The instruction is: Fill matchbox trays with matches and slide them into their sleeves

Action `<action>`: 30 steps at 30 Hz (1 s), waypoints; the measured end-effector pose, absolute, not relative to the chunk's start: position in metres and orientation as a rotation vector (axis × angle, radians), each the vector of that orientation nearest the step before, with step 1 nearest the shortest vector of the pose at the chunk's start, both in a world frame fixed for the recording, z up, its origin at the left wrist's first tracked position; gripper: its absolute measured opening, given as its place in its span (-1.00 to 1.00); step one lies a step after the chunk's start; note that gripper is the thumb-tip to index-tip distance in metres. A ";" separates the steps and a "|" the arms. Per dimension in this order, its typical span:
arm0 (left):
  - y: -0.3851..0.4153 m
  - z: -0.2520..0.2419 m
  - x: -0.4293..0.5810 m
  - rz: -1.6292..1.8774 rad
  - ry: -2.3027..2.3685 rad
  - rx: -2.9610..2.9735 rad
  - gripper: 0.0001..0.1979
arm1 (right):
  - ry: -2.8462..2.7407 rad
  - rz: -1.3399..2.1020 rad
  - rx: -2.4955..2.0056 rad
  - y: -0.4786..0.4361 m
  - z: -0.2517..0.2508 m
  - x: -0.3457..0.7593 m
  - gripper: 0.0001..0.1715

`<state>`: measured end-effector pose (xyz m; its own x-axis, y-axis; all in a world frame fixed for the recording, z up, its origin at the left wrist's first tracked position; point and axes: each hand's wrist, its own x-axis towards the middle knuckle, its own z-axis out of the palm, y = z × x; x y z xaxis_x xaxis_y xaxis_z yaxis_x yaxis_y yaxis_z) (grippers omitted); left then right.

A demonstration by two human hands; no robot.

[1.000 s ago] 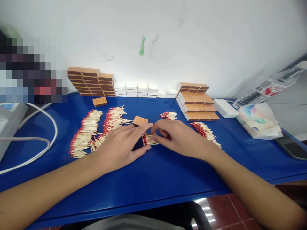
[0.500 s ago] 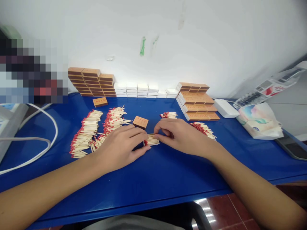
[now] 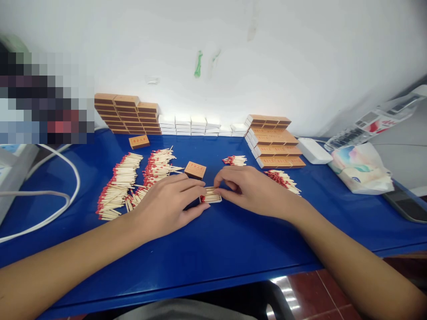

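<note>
A small white matchbox tray (image 3: 219,201) filled with red-headed matches (image 3: 211,195) lies on the blue table between my hands. My left hand (image 3: 167,200) is curled around its left end, fingers at the far side and thumb at the near side. At the right end of the tray, my right hand (image 3: 243,189) has thumb and index finger bent close together over the match ends; what lies between the tips is hidden. Just behind the tray sits an orange matchbox sleeve (image 3: 195,170). Loose match piles (image 3: 122,184) spread left of my left hand, and a smaller pile (image 3: 235,160) lies behind my right hand.
Stacked orange matchboxes (image 3: 126,113) and white trays (image 3: 191,124) line the wall. More boxes (image 3: 275,146) form a stepped stack at right, near another match pile (image 3: 285,181). Farther right are a white block (image 3: 314,151), a tissue pack (image 3: 360,169) and a phone (image 3: 407,202). White cables (image 3: 75,178) lie left.
My right fingertips have shifted very slightly at the tray's right end. My left hand and the tray look unmoved.
</note>
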<state>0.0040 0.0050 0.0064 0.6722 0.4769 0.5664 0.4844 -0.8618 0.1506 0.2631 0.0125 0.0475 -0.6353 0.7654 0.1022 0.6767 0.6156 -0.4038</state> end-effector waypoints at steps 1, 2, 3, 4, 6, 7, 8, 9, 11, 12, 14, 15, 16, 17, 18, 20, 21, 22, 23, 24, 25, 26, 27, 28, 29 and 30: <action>0.005 0.006 0.004 -0.984 -0.806 -2.852 -0.89 | -2.580 0.482 -1.171 0.012 0.047 0.263 -0.91; 0.005 0.007 0.004 -0.998 -0.789 -2.845 -0.90 | -2.580 0.484 -1.167 0.012 0.047 0.263 -0.91; 0.005 0.007 0.004 -1.017 -0.765 -2.836 -0.90 | -2.578 0.487 -1.165 0.012 0.047 0.263 -0.92; 0.006 0.007 0.004 -1.036 -0.738 -2.825 -0.92 | -2.573 0.491 -1.169 0.012 0.047 0.263 -0.92; 0.006 0.008 0.003 -1.066 -0.684 -2.805 -0.93 | -2.560 0.495 -1.176 0.012 0.046 0.263 -0.92; 0.007 0.008 0.003 -1.075 -0.663 -2.797 -0.93 | -2.556 0.494 -1.178 0.012 0.046 0.263 -0.92; 0.007 0.008 0.003 -1.080 -0.648 -2.791 -0.93 | -2.553 0.492 -1.177 0.012 0.046 0.263 -0.91; 0.007 0.008 0.003 -1.078 -0.639 -2.788 -0.93 | -2.553 0.489 -1.171 0.012 0.045 0.263 -0.91; 0.008 0.007 0.003 -1.068 -0.633 -2.786 -0.94 | -2.558 0.486 -1.147 0.011 0.045 0.262 -0.91; 0.008 0.006 0.004 -1.066 -0.633 -2.784 -0.93 | -2.562 0.489 -1.139 0.011 0.045 0.262 -0.91; 0.008 0.006 0.004 -1.070 -0.634 -2.790 -0.85 | -2.567 0.502 -1.132 0.011 0.045 0.262 -0.91; 0.008 0.006 0.004 -1.075 -0.631 -2.799 -0.81 | -2.568 0.511 -1.133 0.011 0.045 0.262 -0.92; 0.007 0.007 0.004 -1.078 -0.623 -2.809 -0.79 | -2.568 0.518 -1.136 0.011 0.045 0.262 -0.93; 0.007 0.007 0.004 -1.077 -0.610 -2.819 -0.80 | -2.568 0.522 -1.139 0.010 0.045 0.262 -0.93; 0.007 0.007 0.004 -1.068 -0.596 -2.825 -0.83 | -2.566 0.522 -1.141 0.010 0.045 0.261 -0.92; 0.007 0.008 0.004 -1.038 -0.575 -2.819 -0.89 | -2.566 0.515 -1.141 0.010 0.046 0.261 -0.92; 0.007 0.008 0.004 -1.026 -0.572 -2.809 -0.91 | -2.566 0.509 -1.140 0.010 0.046 0.261 -0.91; 0.007 0.007 0.004 -1.018 -0.568 -2.800 -0.92 | -2.565 0.501 -1.138 0.010 0.046 0.262 -0.91; 0.008 0.007 0.004 -1.012 -0.566 -2.792 -0.92 | -2.565 0.493 -1.137 0.010 0.046 0.262 -0.91; 0.008 0.007 0.004 -1.010 -0.565 -2.785 -0.93 | -2.565 0.486 -1.140 0.010 0.046 0.262 -0.91; 0.008 0.007 0.004 -1.015 -0.566 -2.779 -0.93 | -2.564 0.482 -1.143 0.011 0.046 0.262 -0.91; 0.008 0.007 0.004 -1.024 -0.565 -2.774 -0.92 | -2.566 0.481 -1.145 0.011 0.046 0.262 -0.91; 0.007 0.007 0.005 -1.035 -0.567 -2.771 -0.91 | -2.568 0.485 -1.142 0.011 0.046 0.262 -0.91; 0.007 0.007 0.005 -1.047 -0.572 -2.770 -0.89 | -2.572 0.489 -1.134 0.011 0.046 0.262 -0.90; 0.007 0.007 0.005 -1.056 -0.578 -2.772 -0.87 | -2.577 0.497 -1.122 0.011 0.046 0.262 -0.89; 0.007 0.007 0.005 -1.057 -0.580 -2.778 -0.87 | -2.581 0.502 -1.109 0.010 0.045 0.262 -0.89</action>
<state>0.0046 0.0067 0.0072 0.6842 0.3106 0.6599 0.3895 -0.9206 0.0295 0.2619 0.0105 0.0455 -0.6629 0.7385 0.1228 0.6386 0.6434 -0.4222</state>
